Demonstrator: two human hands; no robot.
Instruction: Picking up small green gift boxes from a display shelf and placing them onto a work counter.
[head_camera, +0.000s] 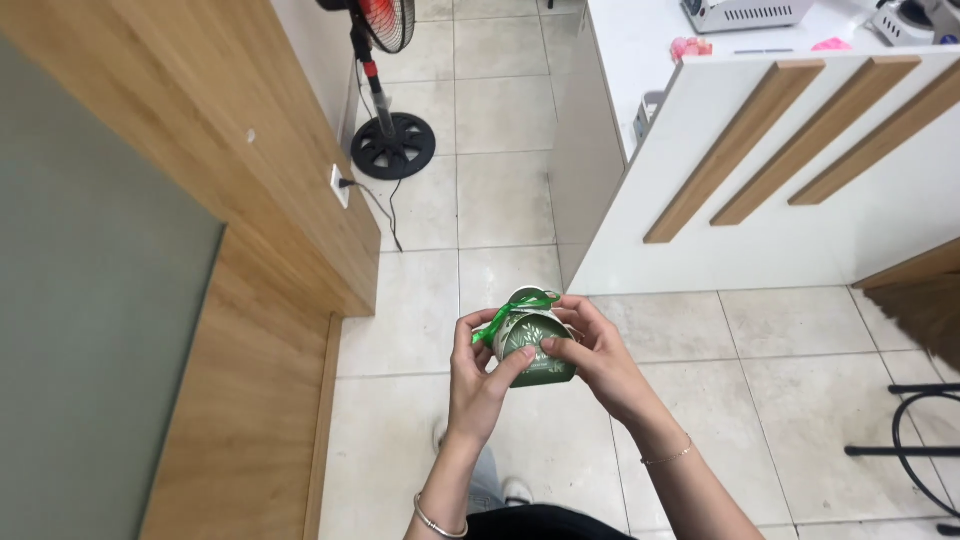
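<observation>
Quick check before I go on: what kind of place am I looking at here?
Probably a small shop or service counter, indoors. A white counter with wooden slats carries small machines, a standing fan is plugged in by the wood-panelled wall, and the floor is tiled. Both hands, left hand and right hand, hold a green gift box.

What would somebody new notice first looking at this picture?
Most likely the small green and white gift box with its bright green ribbon, held up over the tiled floor by both hands: the left hand underneath and in front, the right hand pinching the side. Next, the red-faced standing fan at the top, by the wooden wall panel, its cord running to a wall socket.
</observation>
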